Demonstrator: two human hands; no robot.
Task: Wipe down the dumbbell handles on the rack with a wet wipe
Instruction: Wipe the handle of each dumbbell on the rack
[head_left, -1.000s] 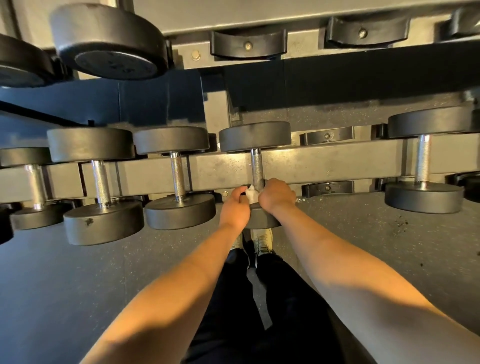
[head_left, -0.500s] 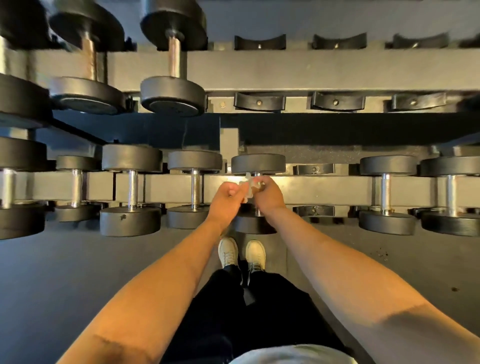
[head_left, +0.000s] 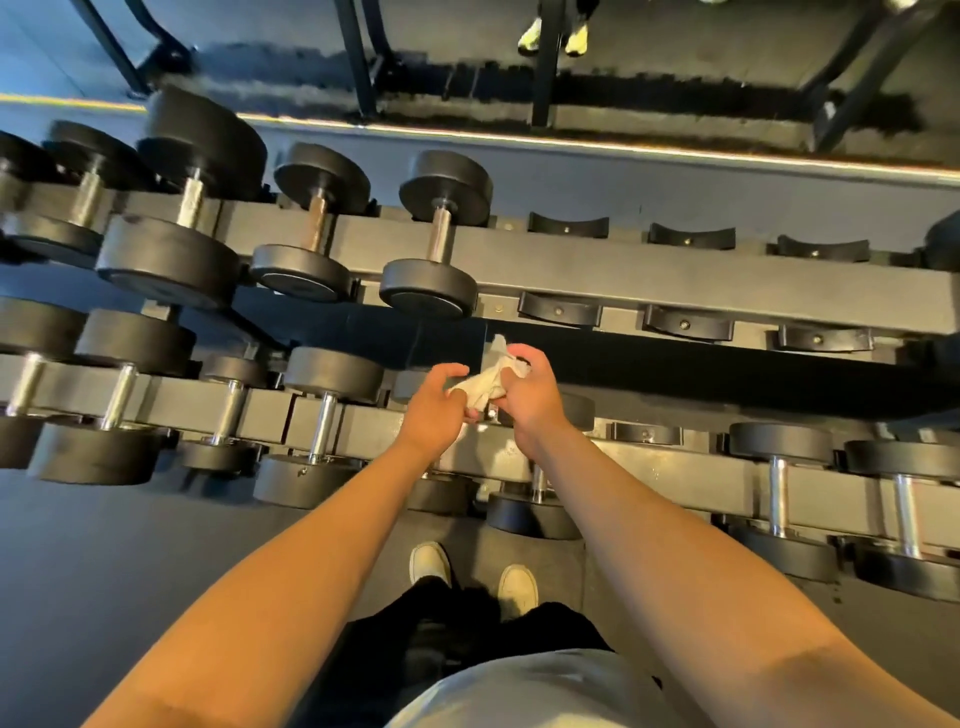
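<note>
A crumpled white wet wipe (head_left: 485, 384) is held between both hands in front of the rack. My left hand (head_left: 434, 402) grips its left end and my right hand (head_left: 532, 384) grips its right end. Both hands are lifted off the dumbbells, between the two tiers. Under my right forearm sits the lower-tier dumbbell (head_left: 532, 512), its handle mostly hidden. The upper tier carries a dumbbell (head_left: 436, 236) with a bare steel handle just above and left of my hands. More dumbbells (head_left: 322, 431) line the lower tier to the left.
The dark two-tier rack (head_left: 675, 270) has several vacant cradles (head_left: 685, 322) on the right. Two more dumbbells (head_left: 776, 493) sit at lower right. Behind the rack, another person's shoes (head_left: 553, 36) stand by metal frame legs. My own shoes (head_left: 431, 564) are on the grey floor.
Both hands have lifted off the lower-tier dumbbell handle with the wipe, which now hangs bunched between them in the air. The view has tilted up, showing the upper tier and the floor behind.
</note>
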